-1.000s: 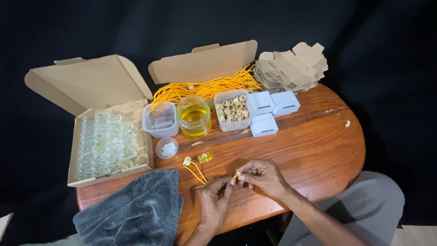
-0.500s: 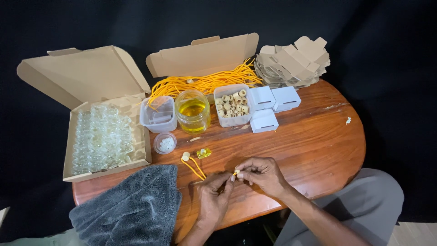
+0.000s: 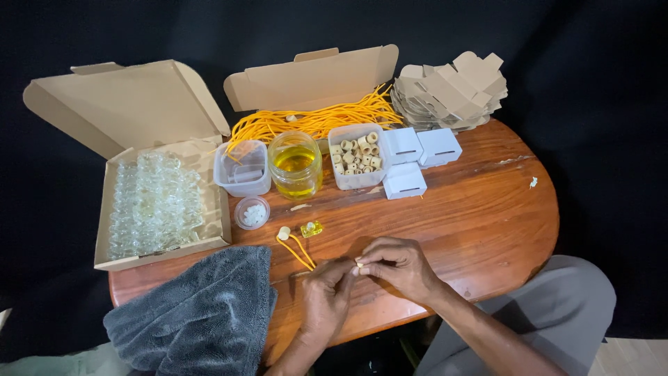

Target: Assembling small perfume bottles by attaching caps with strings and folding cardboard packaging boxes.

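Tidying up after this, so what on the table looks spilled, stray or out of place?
A few stray bits. A pale scrap lies alone near the table's far right edge, and a small sliver sits in front of the jar of yellow liquid. Yellow cords spill out of their open box. No liquid looks spilled.

Small pale bead [image 3: 360, 264] — pinched between fingertips

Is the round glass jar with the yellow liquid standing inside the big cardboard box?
No, the round glass jar of yellow liquid stands on the brown wooden table, between two clear plastic tubs and outside the big cardboard box.
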